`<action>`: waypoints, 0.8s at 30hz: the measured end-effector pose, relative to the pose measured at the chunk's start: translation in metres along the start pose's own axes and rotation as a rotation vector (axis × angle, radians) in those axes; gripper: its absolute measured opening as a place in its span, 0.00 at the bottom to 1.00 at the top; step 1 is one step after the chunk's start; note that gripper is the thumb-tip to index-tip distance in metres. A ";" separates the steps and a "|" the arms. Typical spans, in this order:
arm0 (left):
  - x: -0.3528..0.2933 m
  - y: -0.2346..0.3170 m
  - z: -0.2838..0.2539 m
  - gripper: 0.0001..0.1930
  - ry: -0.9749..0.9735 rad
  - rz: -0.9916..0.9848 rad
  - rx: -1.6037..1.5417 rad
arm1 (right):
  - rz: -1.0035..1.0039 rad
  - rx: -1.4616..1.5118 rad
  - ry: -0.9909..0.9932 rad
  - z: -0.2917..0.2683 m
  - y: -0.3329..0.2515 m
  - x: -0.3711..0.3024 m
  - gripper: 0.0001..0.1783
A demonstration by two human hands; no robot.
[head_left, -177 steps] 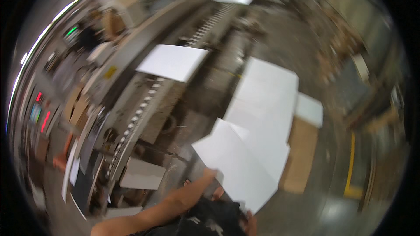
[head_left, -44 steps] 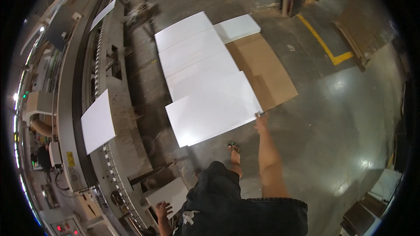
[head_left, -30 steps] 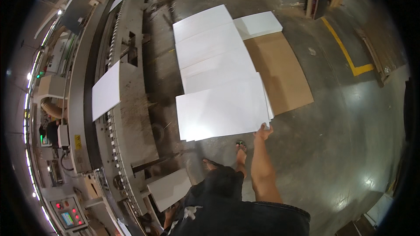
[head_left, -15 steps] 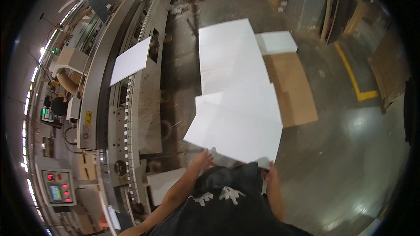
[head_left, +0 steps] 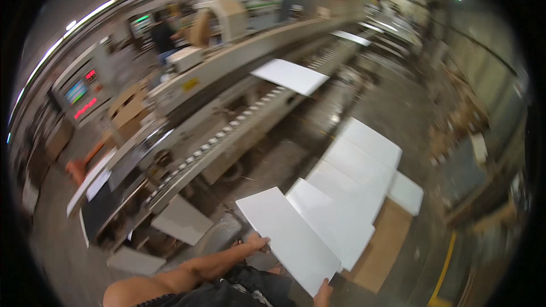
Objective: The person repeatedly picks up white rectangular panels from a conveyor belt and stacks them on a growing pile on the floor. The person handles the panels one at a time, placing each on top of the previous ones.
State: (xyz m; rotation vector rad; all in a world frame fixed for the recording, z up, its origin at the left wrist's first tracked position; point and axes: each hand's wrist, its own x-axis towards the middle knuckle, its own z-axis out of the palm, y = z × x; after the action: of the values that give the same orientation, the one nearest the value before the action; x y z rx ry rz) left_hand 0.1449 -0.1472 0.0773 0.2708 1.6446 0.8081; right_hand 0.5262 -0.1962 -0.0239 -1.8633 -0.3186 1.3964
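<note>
With our left hand, we pinch the long left edge of 1 smooth white rectangular panel; our right hand has its fingers clasped on the near short end. We hold it at the near end of overlapping white rectangular panels, right of 1 long grey metal machine.

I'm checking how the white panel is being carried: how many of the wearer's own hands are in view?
2: the left hand on the white panel's left edge, and the right hand at its near edge. Neither is missing, though some fingers are hidden.
</note>
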 end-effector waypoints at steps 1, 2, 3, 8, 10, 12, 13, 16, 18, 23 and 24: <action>-0.011 0.004 -0.016 0.19 -0.022 0.063 0.020 | -0.041 -0.025 -0.009 0.010 -0.001 -0.005 0.25; -0.021 -0.001 -0.039 0.19 -0.005 0.079 -0.001 | -0.101 -0.092 -0.025 0.029 0.001 -0.011 0.25; -0.033 -0.008 -0.067 0.19 0.010 0.098 -0.018 | -0.175 -0.163 -0.041 0.049 0.006 -0.020 0.25; -0.129 -0.006 -0.180 0.19 0.171 0.195 0.004 | -0.546 -0.408 -0.145 0.136 0.030 -0.055 0.27; -0.147 -0.036 -0.220 0.20 0.265 0.244 -0.031 | -0.612 -0.439 -0.207 0.170 0.032 -0.080 0.29; -0.165 -0.050 -0.255 0.20 0.339 0.295 -0.071 | -0.631 -0.438 -0.244 0.203 0.018 -0.120 0.31; -0.179 -0.055 -0.269 0.19 0.369 0.322 -0.100 | -0.666 -0.446 -0.270 0.223 0.022 -0.131 0.30; -0.210 -0.068 -0.315 0.18 0.380 0.300 -0.195 | -0.785 -0.565 -0.310 0.261 0.019 -0.160 0.29; -0.220 -0.088 -0.357 0.18 0.416 0.281 -0.198 | -0.847 -0.734 -0.332 0.294 0.028 -0.205 0.28; -0.226 -0.125 -0.443 0.20 0.531 0.363 -0.311 | -0.651 -0.534 -0.520 0.336 0.059 -0.321 0.27; -0.217 -0.130 -0.461 0.19 0.553 0.391 -0.315 | -0.704 -0.560 -0.552 0.338 0.071 -0.315 0.27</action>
State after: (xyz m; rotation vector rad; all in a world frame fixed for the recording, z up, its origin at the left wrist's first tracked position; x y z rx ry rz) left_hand -0.1985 -0.5322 0.1775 0.1521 1.9644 1.5256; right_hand 0.0900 -0.2905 0.1138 -1.4645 -1.6069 1.3443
